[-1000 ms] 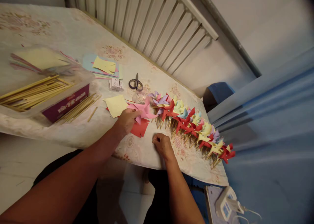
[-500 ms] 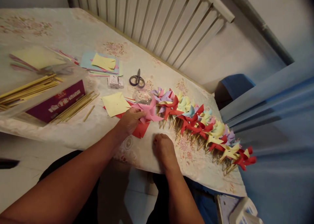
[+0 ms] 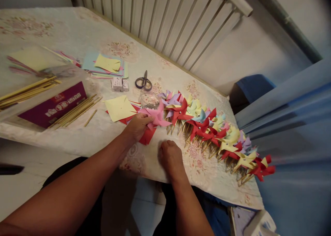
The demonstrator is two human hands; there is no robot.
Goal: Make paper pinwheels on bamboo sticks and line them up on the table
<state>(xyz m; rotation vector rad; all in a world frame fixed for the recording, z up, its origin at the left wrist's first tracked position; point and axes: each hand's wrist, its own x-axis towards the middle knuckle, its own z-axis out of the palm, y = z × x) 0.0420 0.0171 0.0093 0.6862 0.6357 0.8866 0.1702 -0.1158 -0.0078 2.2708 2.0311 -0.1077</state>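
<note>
Between the thumb and fingers of my left hand (image 3: 137, 124) is a pink paper pinwheel (image 3: 158, 116), held over the red paper (image 3: 148, 136). My right hand (image 3: 170, 156) is curled closed over the tablecloth, just to the right and nearer to me; whatever its fingers hold, if anything, is hidden. Yellow paper sheets (image 3: 119, 108) lie left of my left hand. Behind the pink pinwheel stands a clear dish (image 3: 148, 100) with small metallic pieces. Finished red pinwheels (image 3: 179, 112) and others in several colours lie in a long row on sticks to the right.
Black-handled scissors (image 3: 143, 82) lie farther back, beside small white boxes (image 3: 119, 84) and a stack of coloured paper (image 3: 90, 64). At the left, a clear container with a purple label (image 3: 54, 106) holds sticks; more wooden sticks (image 3: 74, 113) lie by it. A blue curtain (image 3: 297, 132) hangs at the right.
My left hand keeps the pink pinwheel in nearly the same spot. My right hand has shifted slightly left, still curled. The view has turned a little.
</note>
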